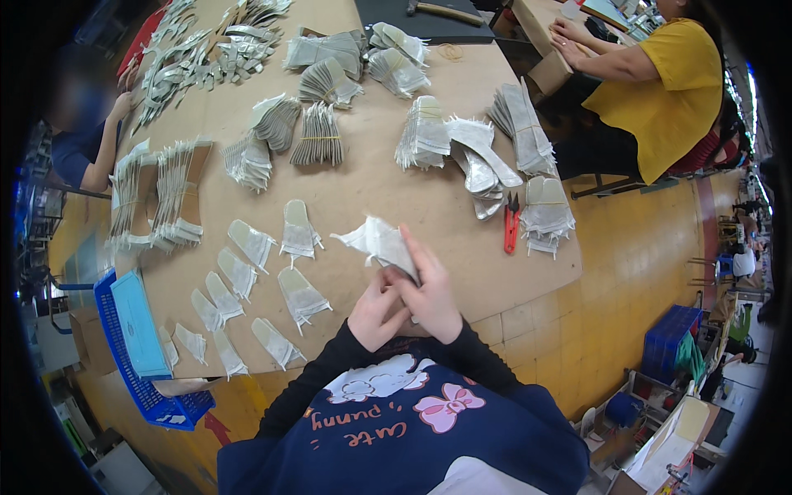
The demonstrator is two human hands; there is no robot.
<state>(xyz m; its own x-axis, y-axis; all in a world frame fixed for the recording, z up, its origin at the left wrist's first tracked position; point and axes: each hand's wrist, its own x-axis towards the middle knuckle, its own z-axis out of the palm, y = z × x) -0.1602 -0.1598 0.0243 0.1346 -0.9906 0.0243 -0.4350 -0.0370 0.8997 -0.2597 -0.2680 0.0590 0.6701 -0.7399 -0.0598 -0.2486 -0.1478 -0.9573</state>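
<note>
Both hands, left hand [375, 309] and right hand [431, 297], closed on white fabric piece [381, 242]; near table edge [528, 301].

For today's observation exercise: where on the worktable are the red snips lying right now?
In the head view, the red snips lie on the brown table to the person's right, beyond the right hand, beside a bundle of pale cut pieces near the table's right edge.

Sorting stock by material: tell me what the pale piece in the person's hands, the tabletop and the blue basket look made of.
Pale piece: probably thin fabric or mesh, matte, with limp, wrinkled, frayed-looking edges; both the left hand and right hand pinch it. Tabletop: brown cardboard or fibreboard, dull and flat. Blue basket: likely moulded plastic, with lattice walls and a slight sheen.
</note>
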